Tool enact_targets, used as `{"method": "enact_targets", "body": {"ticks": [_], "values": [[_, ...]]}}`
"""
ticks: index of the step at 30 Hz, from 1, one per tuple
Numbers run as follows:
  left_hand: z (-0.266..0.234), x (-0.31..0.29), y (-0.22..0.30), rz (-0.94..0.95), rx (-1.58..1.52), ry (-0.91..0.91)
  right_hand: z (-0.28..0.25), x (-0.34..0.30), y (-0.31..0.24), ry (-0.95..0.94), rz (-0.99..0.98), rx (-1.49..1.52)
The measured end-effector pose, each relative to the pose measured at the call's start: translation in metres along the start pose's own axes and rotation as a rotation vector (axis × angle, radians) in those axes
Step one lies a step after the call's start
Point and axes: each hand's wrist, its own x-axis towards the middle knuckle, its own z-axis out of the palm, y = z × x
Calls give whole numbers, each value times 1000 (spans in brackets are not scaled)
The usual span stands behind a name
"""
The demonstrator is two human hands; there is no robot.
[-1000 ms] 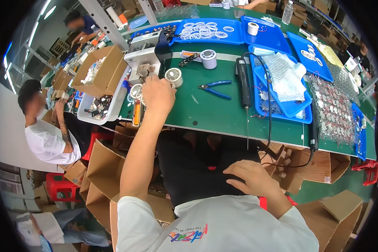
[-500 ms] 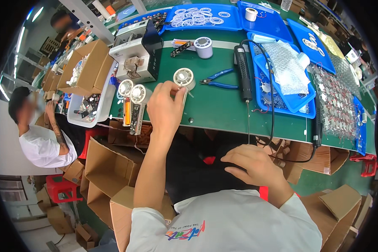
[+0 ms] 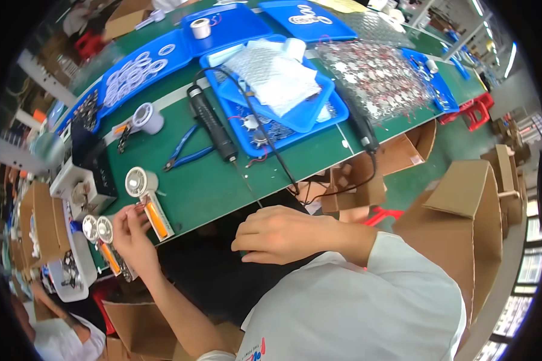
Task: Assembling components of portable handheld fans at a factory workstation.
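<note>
Green workbench [image 3: 223, 180] among cardboard boxes [image 3: 464, 204]; left hand [image 3: 129, 231] grip pinches small part, right hand [image 3: 283, 234] loosely curled, empty.

Green workbench [image 3: 223, 180] crowded with trays and tools.

Blue trays [image 3: 295, 114] line its far edge and middle; blue-handled pliers [image 3: 186, 153], a black electric screwdriver [image 3: 214, 123] and a tape roll [image 3: 147, 117] lie near the middle, with small round fan parts [image 3: 140, 182] at the near left edge.

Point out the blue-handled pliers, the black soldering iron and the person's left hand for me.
blue-handled pliers [image 3: 188, 151]: head view, on the blue handles.
black soldering iron [image 3: 212, 123]: head view, mid-way along its black grip.
left hand [image 3: 130, 229]: head view, back of the hand.
</note>
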Motion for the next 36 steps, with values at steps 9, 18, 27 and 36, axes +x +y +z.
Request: {"method": "enact_targets", "body": {"ticks": [9,18,27,36], "values": [[-17,0,18,2,248,-81,19,22,-42,49,106,-94],[-51,-1,16,112,287,33,15,43,-67,67,91,-55],[-62,-6,5,187,125,138,-25,63,-45,260,333,-243],[-59,-7,25,65,270,-43,-38,101,-38,165,351,-374]]}}
